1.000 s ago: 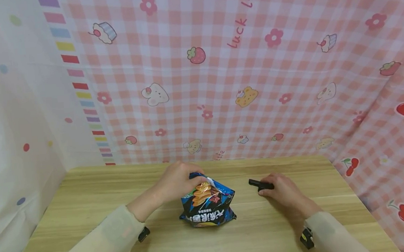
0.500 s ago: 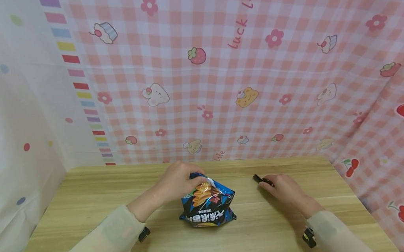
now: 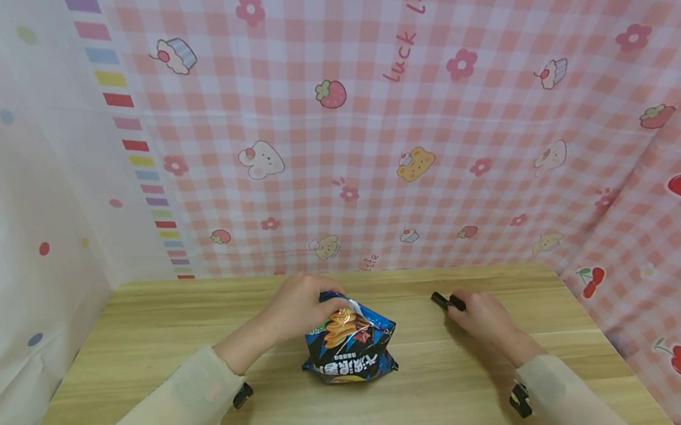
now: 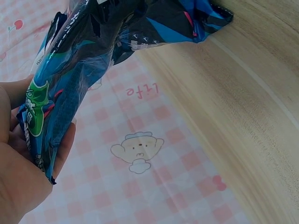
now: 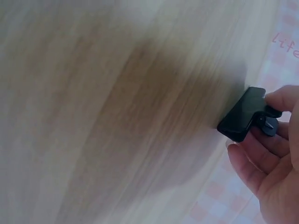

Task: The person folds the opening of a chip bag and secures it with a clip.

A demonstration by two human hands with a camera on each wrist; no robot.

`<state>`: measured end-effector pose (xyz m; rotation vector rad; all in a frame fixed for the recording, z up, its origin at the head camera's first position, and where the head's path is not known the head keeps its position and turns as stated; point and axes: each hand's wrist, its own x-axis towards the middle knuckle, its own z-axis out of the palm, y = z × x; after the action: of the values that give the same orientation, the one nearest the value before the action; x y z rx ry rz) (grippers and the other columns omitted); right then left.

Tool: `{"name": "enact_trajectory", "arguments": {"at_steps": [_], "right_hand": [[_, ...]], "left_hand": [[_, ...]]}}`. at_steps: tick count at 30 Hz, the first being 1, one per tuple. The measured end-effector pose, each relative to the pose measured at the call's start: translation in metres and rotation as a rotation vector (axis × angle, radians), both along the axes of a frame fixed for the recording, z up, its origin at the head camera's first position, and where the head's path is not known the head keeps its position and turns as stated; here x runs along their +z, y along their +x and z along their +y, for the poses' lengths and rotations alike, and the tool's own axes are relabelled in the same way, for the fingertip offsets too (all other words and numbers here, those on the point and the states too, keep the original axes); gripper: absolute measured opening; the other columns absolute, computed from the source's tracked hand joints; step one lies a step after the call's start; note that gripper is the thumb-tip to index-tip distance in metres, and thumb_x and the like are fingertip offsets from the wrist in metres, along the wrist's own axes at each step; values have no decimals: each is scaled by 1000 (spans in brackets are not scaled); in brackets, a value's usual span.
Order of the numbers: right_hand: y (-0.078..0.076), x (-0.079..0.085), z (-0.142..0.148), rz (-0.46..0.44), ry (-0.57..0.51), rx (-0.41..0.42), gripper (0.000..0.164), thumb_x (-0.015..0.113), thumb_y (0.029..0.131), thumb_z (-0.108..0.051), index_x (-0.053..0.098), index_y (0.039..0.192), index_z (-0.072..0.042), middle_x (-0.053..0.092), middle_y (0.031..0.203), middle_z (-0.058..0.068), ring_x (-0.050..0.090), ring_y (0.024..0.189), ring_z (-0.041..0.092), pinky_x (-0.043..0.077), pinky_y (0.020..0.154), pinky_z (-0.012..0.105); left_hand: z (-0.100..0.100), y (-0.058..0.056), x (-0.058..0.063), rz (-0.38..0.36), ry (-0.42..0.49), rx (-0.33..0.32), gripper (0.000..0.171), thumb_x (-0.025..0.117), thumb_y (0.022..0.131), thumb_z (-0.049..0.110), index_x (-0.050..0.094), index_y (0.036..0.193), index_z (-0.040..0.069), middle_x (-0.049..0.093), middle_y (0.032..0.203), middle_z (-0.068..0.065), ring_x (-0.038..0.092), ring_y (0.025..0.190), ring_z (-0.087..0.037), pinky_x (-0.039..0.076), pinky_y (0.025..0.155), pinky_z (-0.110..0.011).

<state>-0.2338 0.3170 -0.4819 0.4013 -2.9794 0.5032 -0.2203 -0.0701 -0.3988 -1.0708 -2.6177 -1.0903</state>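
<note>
A blue and black bag of chips (image 3: pixel 354 351) stands on the table, its printed lettering upside down in the head view. My left hand (image 3: pixel 300 306) grips the bag's top left corner, thumb on the near side. In the left wrist view the fingers wrap behind the gathered blue edge of the bag (image 4: pixel 70 88). To the right of the bag, my right hand (image 3: pixel 486 321) holds a black bag clip (image 3: pixel 440 301) between thumb and fingers. Its long flat jaw and the handle part of the clip (image 5: pixel 244 114) show in the right wrist view.
The light wooden table (image 3: pixel 164 333) runs back to a pink checked cloth (image 3: pixel 313 174) hung behind it. A white dotted cloth (image 3: pixel 27 197) hangs at the left, and a checked one with cherries at the right.
My right hand has shifted slightly right and turned the clip, so its bar now slants differently. The left hand and the bag have stayed where they were.
</note>
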Motion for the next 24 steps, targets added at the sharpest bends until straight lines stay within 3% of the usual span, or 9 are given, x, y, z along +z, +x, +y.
{"name": "enact_trajectory", "arguments": {"at_steps": [5,15,20,24], "right_hand": [[2,2,-1,46,-20,3,33,73,98,-15,70,121,10,73,112,27,71,101,43,56,88,59],[5,10,-6,119,-125,-7,28,77,95,-9,72,116,8,73,102,22,71,86,34,58,75,53],[8,16,-10,163,-170,3,27,78,93,-5,73,116,7,73,104,22,72,84,34,59,74,51],[10,20,-12,211,-218,33,25,79,90,-1,73,113,8,73,104,23,73,83,34,61,72,50]], "left_hand": [[0,0,0,-5,-2,-1,12,77,97,17,82,101,7,78,89,1,47,50,3,43,52,-20],[-1,-1,-1,-24,-8,8,13,76,96,16,81,103,7,79,94,-2,51,53,2,48,57,-22],[-2,-1,-1,-22,9,-2,13,76,96,15,81,102,6,78,91,-1,50,51,2,47,53,-22],[-1,-1,0,-27,1,9,14,75,95,16,81,103,6,78,92,-1,54,57,1,51,59,-22]]}}
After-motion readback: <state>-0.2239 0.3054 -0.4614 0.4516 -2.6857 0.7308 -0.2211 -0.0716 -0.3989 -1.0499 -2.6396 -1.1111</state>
